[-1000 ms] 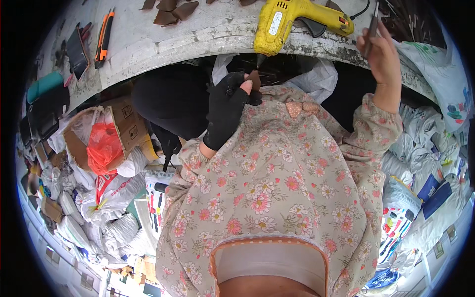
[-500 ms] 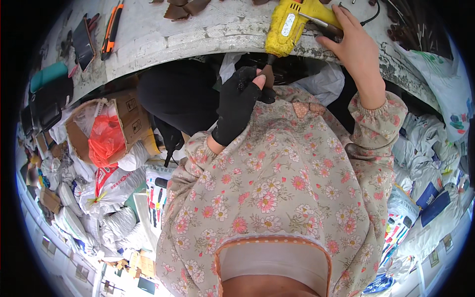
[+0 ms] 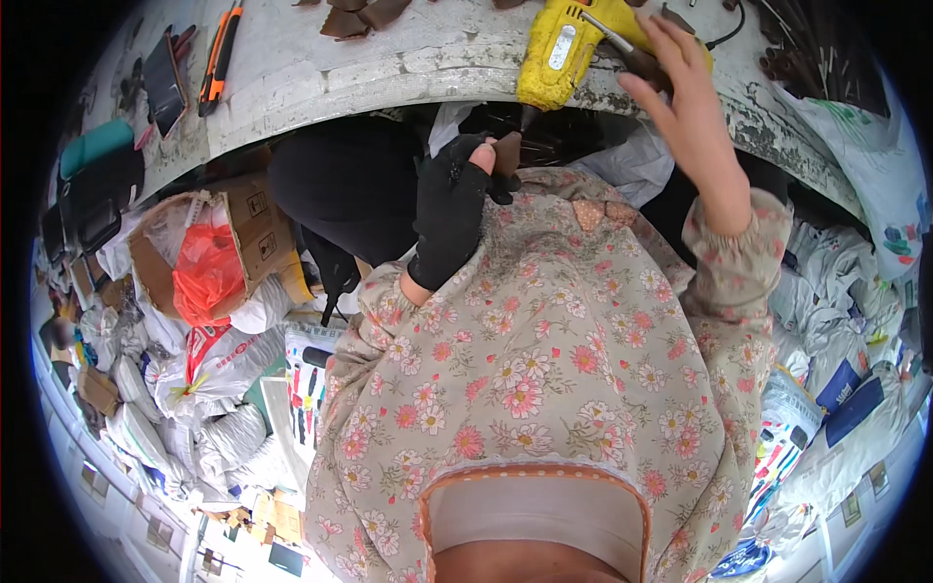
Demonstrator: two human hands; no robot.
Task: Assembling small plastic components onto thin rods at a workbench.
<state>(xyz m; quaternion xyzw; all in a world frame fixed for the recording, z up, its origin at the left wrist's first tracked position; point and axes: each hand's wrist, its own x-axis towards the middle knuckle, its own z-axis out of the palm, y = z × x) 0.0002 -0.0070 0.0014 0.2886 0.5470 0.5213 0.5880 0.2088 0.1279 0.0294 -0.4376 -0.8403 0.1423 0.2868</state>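
- The black-gloved left hand pinched a flat brown piece off the scuffed white table's near edge, at a yellow gun-shaped tool.
- The bare right hand had fingers apart around a slim metal-shafted tool; contact was unclear.

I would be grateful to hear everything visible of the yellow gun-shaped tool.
The yellow gun-shaped tool looks like dark-stained plastic, with a pale oval label and dark vent slots. It lies on its side on the worktop, its dark nozzle jutting over the near edge toward the brown piece in the left hand. The right hand and a slender metal-shafted tool overlap it; contact is unclear.
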